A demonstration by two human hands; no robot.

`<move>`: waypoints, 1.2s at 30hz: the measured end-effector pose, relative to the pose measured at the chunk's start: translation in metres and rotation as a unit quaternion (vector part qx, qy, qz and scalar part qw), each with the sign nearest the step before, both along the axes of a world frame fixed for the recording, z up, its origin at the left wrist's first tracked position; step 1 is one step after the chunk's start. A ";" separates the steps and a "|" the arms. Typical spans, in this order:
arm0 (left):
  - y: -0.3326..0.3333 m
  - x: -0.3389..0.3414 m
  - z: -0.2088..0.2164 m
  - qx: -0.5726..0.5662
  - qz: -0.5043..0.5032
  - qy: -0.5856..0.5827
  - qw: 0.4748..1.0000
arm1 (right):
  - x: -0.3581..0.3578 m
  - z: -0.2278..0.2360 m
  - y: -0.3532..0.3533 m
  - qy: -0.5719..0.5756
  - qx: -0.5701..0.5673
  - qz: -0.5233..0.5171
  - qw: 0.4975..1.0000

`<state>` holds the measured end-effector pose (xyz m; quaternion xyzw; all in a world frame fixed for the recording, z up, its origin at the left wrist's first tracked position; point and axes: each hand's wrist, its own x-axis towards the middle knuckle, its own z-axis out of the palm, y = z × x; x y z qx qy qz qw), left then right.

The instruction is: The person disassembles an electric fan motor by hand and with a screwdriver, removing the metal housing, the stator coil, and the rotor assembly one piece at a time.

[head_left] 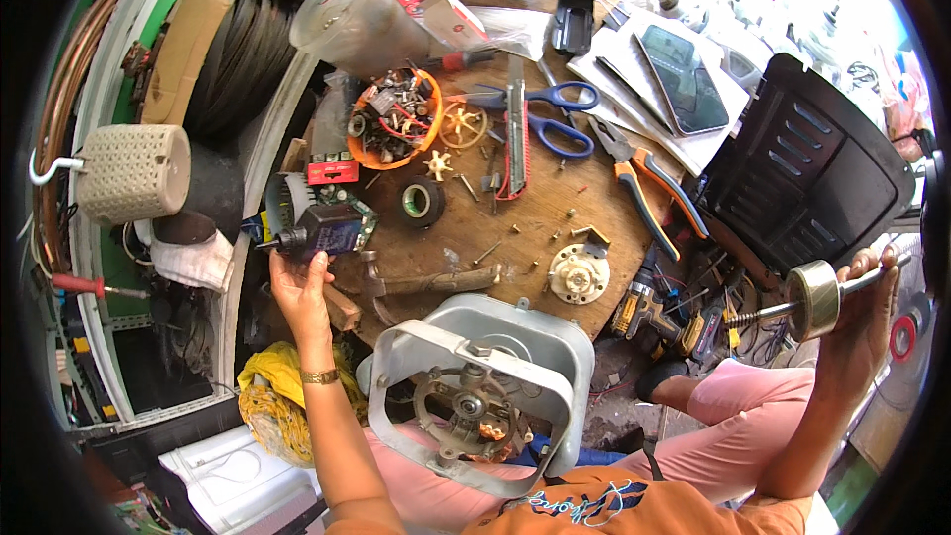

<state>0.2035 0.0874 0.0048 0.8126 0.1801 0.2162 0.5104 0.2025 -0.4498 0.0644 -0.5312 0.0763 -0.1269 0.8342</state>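
Observation:
Between the fingers of my left hand is a small dark bottle with a black nozzle, tipped on its side above the table's left edge. Far off to the right, my right hand grips a motor rotor by its shaft. The rotor is a metal cylinder, and a worm-threaded end of the shaft points left. In front of my body sits a grey metal motor housing, its frame round an exposed stator with copper windings.
On the wooden table lie a hammer, black tape, a cutter knife, blue-handled scissors, pliers, a cream round part and an orange bowl of scraps. A cordless drill lies beyond the right edge.

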 end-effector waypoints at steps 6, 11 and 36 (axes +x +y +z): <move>-0.011 -0.005 0.010 0.063 -0.083 0.120 0.987 | -0.001 0.001 0.001 -0.002 0.018 -0.005 1.000; -0.026 0.009 -0.019 0.033 -0.101 0.130 0.986 | -0.003 0.002 -0.001 -0.005 0.028 0.017 0.999; -0.027 0.002 0.048 0.115 0.031 -0.086 0.989 | -0.023 0.047 0.028 -0.039 -0.020 0.028 0.999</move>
